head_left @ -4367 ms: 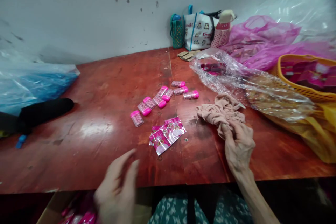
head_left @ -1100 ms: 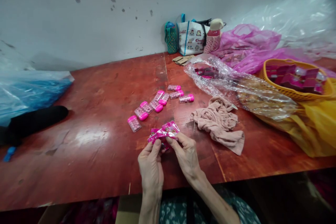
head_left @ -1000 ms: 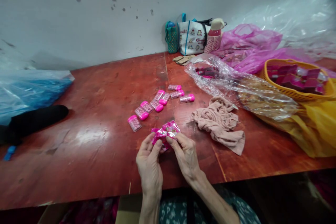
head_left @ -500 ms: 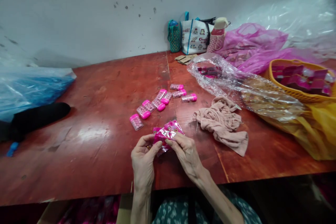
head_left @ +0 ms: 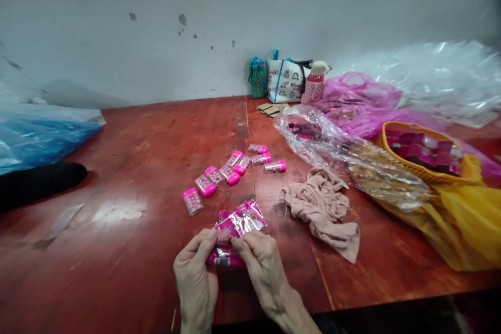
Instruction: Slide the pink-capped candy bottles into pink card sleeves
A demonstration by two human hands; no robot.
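Note:
My left hand (head_left: 197, 279) and my right hand (head_left: 265, 271) are close together near the front of the table. Thumbs and fingertips of both pinch one shiny pink printed plastic wrapper (head_left: 224, 241), one hand at each side. More pink wrappers (head_left: 250, 216) lie flat just beyond and under the fingers; a barcode shows on one. How many layers I grip is hidden. Farther out, several small clear containers (head_left: 215, 176) with pink caps, filled with pale pink balls, lie on their sides in a loose slanting row. The nearest container (head_left: 192, 201) is left of the wrappers.
A crumpled beige cloth (head_left: 319, 209) lies to the right. Behind it are clear plastic film (head_left: 336, 151), a yellow basket (head_left: 391, 154) of pink pieces and a yellow bag (head_left: 450, 229). A patterned bag (head_left: 285, 83) and bottle stand by the wall. Blue plastic (head_left: 43, 135) lies left.
My view has tilted up and shifted a little, so everything sits lower in the picture. Both hands still pinch the wrapper, with slightly altered finger positions. The containers have not moved on the table.

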